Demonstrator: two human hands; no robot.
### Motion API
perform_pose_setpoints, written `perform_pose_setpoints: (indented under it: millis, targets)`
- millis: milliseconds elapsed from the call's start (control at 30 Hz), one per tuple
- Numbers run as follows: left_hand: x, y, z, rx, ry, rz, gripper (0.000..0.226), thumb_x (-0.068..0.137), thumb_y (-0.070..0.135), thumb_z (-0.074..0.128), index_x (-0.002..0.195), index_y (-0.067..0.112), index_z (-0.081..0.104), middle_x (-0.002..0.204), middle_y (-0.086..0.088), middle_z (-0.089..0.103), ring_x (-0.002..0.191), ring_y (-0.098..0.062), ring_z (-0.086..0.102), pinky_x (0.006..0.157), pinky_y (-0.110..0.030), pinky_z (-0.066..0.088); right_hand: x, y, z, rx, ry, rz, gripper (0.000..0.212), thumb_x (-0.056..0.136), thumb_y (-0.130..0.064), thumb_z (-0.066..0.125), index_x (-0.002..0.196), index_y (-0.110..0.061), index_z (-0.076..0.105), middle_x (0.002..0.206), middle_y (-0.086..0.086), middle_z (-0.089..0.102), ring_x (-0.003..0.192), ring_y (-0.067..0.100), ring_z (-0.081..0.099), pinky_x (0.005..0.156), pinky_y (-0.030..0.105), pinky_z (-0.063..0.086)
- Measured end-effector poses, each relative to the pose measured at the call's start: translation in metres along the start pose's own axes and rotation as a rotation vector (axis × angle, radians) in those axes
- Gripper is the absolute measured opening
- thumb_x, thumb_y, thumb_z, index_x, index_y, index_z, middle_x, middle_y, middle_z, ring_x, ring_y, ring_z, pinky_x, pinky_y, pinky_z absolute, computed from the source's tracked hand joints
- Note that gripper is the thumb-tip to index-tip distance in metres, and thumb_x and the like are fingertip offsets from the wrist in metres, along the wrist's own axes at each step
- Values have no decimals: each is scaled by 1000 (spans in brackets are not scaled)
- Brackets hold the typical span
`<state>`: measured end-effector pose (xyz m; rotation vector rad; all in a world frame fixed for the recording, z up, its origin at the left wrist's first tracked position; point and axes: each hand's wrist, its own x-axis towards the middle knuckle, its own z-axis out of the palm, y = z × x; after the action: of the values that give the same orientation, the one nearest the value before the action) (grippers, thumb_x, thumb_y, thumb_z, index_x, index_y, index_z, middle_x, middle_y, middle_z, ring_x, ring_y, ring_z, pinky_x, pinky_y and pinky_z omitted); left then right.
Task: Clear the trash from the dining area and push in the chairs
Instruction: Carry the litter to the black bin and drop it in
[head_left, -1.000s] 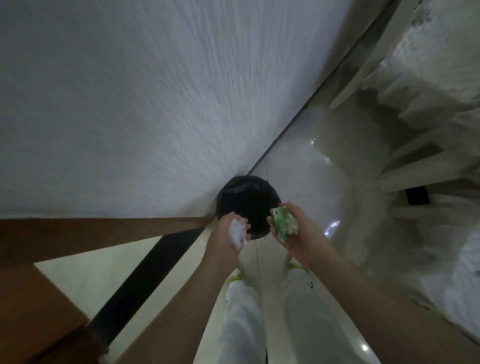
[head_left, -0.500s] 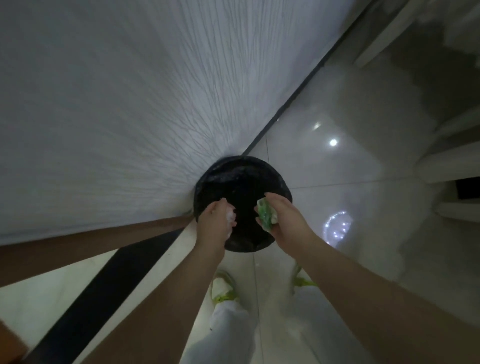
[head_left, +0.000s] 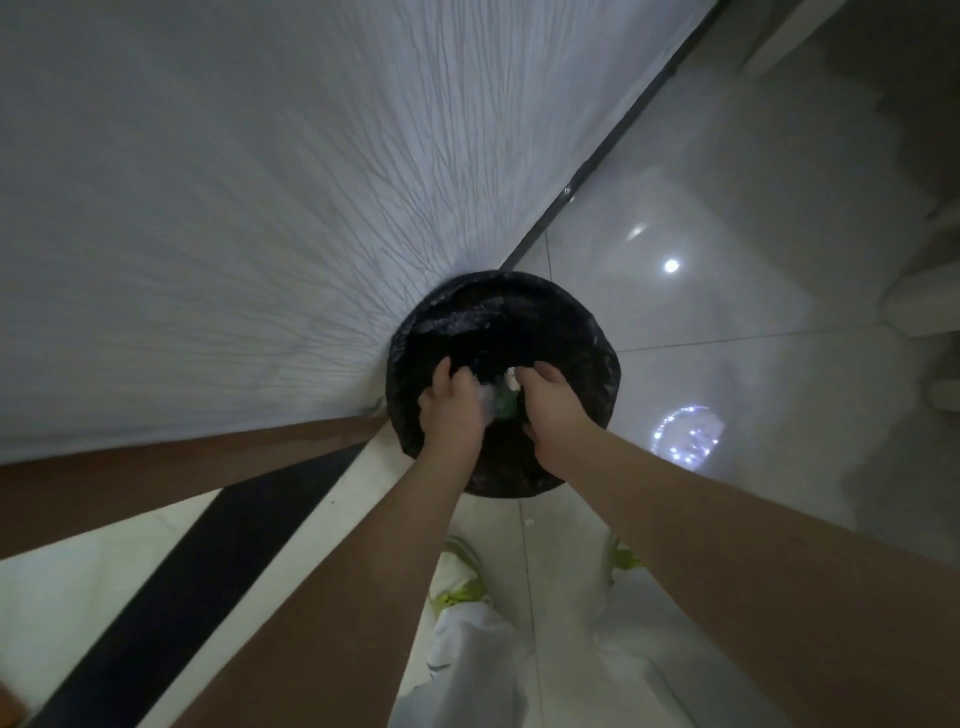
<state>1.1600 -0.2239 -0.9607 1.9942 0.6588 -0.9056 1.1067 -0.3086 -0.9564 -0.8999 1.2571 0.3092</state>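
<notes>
Head view looks straight down. Biggest is the white wall (head_left: 218, 197), filling the top and left. Next is the shiny floor (head_left: 727, 249), with small lights shining in it. By the wall stands the round bin (head_left: 582, 332), lined with a black bag. Two arms reach out to it.

A moment ago both hands were held up in front of the bin, each squeezing a bit of trash. Now they have dropped down into the mouth of the bin, close together.

The left hand (head_left: 453, 413) has its fingers bent over a white, crumpled bit. I cannot tell if it is holding that bit or letting go. The right hand (head_left: 551, 410) is bent over too, and I cannot tell its hold either.

The trash (head_left: 501, 397), green and white, sits blurry between the hands, inside the bin.

I think the trash part is nearly done. The chairs are not in sight, so they likely come next.
</notes>
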Motion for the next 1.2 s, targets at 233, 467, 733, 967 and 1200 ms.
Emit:
perform_pose_setpoints:
  millis: [233, 467, 733, 967, 1200]
  targets:
    - [-28, 2, -25, 90, -45, 158, 53, 97, 45, 30, 148, 29, 28, 151, -9, 33, 133, -29, 35, 112, -49, 27, -26, -13, -4, -226, 37, -42, 63, 93, -41, 48, 149, -32, 21, 146, 8, 36, 126, 31, 41, 108, 49, 34]
    - [-99, 17, -62, 295, -134, 264, 54, 97, 44, 38, 145, 20, 35, 146, -10, 41, 129, -26, 41, 108, -41, 34, -94, -29, -25, -290, 21, -10, 63, 94, -33, 50, 150, -28, 21, 147, 9, 33, 128, 32, 40, 106, 45, 39]
    - [-218, 53, -124, 616, -184, 328, 60, 92, 53, 38, 140, 18, 43, 139, -11, 48, 126, -29, 45, 105, -46, 37, -225, -67, -68, -447, -4, -42, 54, 93, -33, 52, 143, -19, 38, 130, 5, 48, 113, 25, 51, 95, 32, 43]
    - [-357, 82, -176, 886, -208, 429, 58, 91, 48, 43, 140, 19, 43, 143, -10, 44, 131, -27, 38, 107, -42, 34, -378, -95, -107, -706, -40, -81, 53, 96, -34, 46, 145, -19, 34, 146, 8, 40, 123, 26, 48, 99, 31, 38]
    - [-460, 107, -188, 1061, -152, 597, 53, 93, 42, 43, 142, 22, 38, 145, -5, 39, 133, -25, 34, 103, -42, 36, -473, -115, -121, -901, -63, -282, 53, 97, -34, 48, 145, -17, 35, 147, 8, 41, 129, 24, 45, 100, 31, 37]
